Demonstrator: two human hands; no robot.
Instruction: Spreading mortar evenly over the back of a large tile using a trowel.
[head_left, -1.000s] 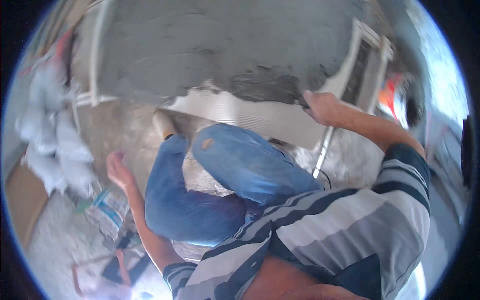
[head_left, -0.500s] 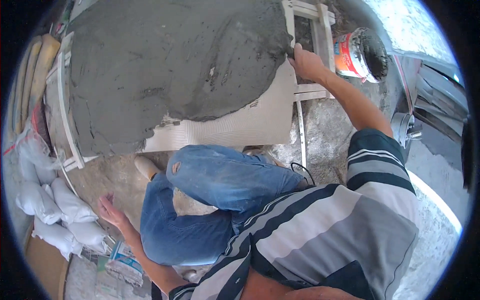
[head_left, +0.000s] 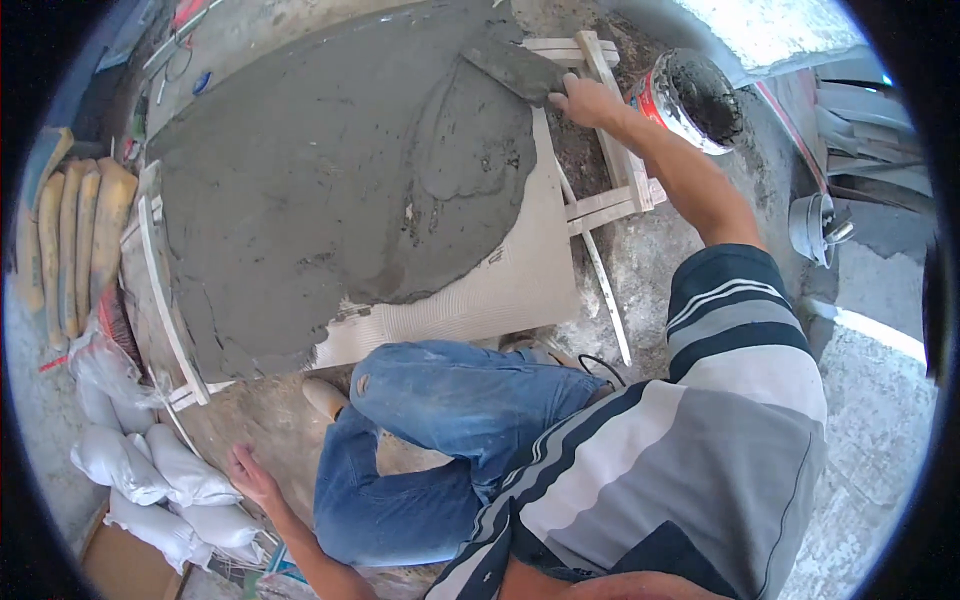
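A mortar-coated trowel [head_left: 513,72] lies against the far right part of the grey mortar [head_left: 330,180], its blade pointing left. My right hand [head_left: 592,102] is closed round its handle, at the panel's right edge. The mortar covers most of a pale panel [head_left: 540,245]; fine ridges show on the bare strip along its near and right sides. A curved raised patch of mortar sits below and left of the blade. My left hand [head_left: 255,478] hangs low at the left beside my knee, fingers loosely apart, holding nothing.
A bucket [head_left: 735,140] smeared with mortar stands right of my right hand, beyond a wooden frame [head_left: 612,125]. White filled sacks [head_left: 125,470] are piled at the left, below stacked yellowish rolled lengths [head_left: 85,225]. A smaller grey bucket [head_left: 808,225] sits farther right.
The view has shifted, bringing more of the panel's far side into sight. The trowel blade now shows plainly on the mortar, and my right hand is farther along the panel's right edge.
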